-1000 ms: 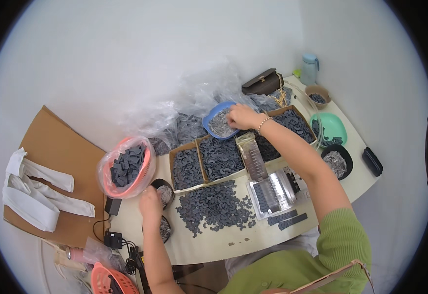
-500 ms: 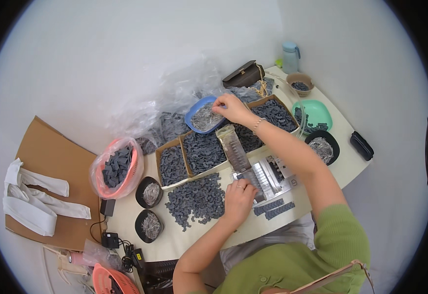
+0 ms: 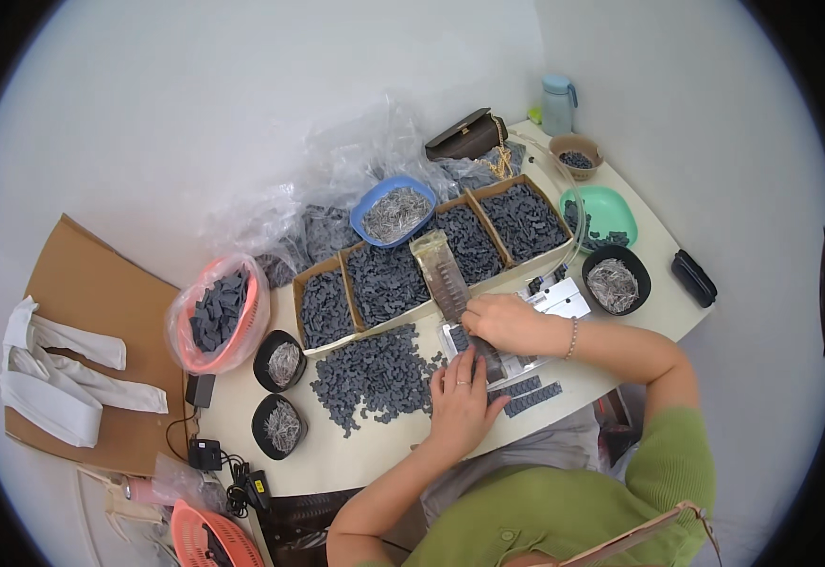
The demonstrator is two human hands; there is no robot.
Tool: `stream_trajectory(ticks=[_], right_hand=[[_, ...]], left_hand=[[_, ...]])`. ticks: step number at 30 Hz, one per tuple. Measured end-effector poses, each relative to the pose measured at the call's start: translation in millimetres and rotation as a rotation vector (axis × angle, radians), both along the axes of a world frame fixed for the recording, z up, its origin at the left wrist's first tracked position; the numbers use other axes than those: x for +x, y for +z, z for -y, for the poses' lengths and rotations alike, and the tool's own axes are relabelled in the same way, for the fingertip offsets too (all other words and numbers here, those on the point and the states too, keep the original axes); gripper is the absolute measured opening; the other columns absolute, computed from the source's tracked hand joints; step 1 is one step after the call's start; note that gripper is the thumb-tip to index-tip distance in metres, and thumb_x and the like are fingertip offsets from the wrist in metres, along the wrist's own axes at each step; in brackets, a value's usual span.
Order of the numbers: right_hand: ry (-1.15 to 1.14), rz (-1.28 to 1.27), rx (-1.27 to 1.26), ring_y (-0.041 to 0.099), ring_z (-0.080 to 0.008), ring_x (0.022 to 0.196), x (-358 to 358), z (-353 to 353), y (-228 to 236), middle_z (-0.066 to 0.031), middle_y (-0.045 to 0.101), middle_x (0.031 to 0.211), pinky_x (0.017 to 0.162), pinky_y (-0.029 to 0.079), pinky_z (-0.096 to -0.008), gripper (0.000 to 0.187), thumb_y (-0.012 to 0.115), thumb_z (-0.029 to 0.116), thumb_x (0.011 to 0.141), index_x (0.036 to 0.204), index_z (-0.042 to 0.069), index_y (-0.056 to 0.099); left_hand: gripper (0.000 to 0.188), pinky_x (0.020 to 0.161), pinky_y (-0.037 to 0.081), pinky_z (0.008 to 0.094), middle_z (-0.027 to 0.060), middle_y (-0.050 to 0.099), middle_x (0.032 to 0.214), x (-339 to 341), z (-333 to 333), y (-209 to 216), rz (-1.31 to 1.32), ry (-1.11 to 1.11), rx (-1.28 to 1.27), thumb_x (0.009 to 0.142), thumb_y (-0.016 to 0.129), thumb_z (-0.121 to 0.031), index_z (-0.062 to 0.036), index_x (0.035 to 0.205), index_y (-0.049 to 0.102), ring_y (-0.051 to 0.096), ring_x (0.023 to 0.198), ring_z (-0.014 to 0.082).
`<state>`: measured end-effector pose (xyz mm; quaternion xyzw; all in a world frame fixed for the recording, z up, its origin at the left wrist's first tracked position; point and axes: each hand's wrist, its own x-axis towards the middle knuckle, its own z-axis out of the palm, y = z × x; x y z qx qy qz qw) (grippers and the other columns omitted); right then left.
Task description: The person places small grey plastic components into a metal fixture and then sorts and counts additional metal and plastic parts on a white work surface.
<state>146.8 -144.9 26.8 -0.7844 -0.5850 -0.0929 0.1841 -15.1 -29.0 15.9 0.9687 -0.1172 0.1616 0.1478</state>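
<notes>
Against plain pale walls (image 3: 242, 113), works bare-handed at a crowded tabletop (image 3: 365, 468), in the head view. Rests the left hand (image 3: 463, 406) palm down at the near left side of a metal fixture (image 3: 564, 300), fingers extended rather than clenched, thumb spread toward the dark strips (image 3: 535, 399) lying just in front. Holds the right hand (image 3: 507, 324) over the same fixture, fingers curled and tips angled down near the left fingertips; impossible to tell what, if anything, sits in that grip.

Keeps supplies close around: a heap of small dark pieces (image 3: 370, 378) just left of the fixture, a divided cardboard box (image 3: 351, 291) filled with more beyond, and a clear ribbed holder (image 3: 443, 274) slanting from the box down toward the right hand. Has thin silvery pieces (image 3: 394, 215) ready in a blue dish (image 3: 357, 215) behind the box, and a green tray (image 3: 611, 210) off to the right.

Appears, judging by the two hands close together, to be midway through lining up or seating parts in the fixture. Calls, most likely, for a steadying left hand and light, precise pressure from the right fingertips.
</notes>
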Motion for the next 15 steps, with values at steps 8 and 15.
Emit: stream_trajectory(ticks=[8,15], right_hand=[[0.025,0.085,0.049,0.06,-0.0233,0.086,-11.5,0.6,-3.9,-0.0077,0.058,0.088,0.073,0.052,-0.0327,0.015,0.058,0.011,0.074,0.087,0.003,0.063],[0.009,-0.047,0.142,0.058,-0.025,0.09,-9.8,9.4,-12.0,-0.0079,0.058,0.094,0.079,0.049,-0.0354,0.022,0.058,0.011,0.077,0.095,0.003,0.066]], left_hand=[[0.081,0.109,0.021,0.0555,0.0265,0.032,0.145,3.0,-20.5,-14.3,-0.076,0.027,0.017,0.081,0.066,-0.045,0.0104,0.134,0.04,0.029,0.137,0.0403],[0.076,0.11,0.02,0.0544,0.0229,0.035,0.145,16.5,-33.1,-6.8,-0.106,-0.008,0.087,0.084,0.063,-0.044,0.0077,0.135,0.04,0.028,0.138,0.0376]])
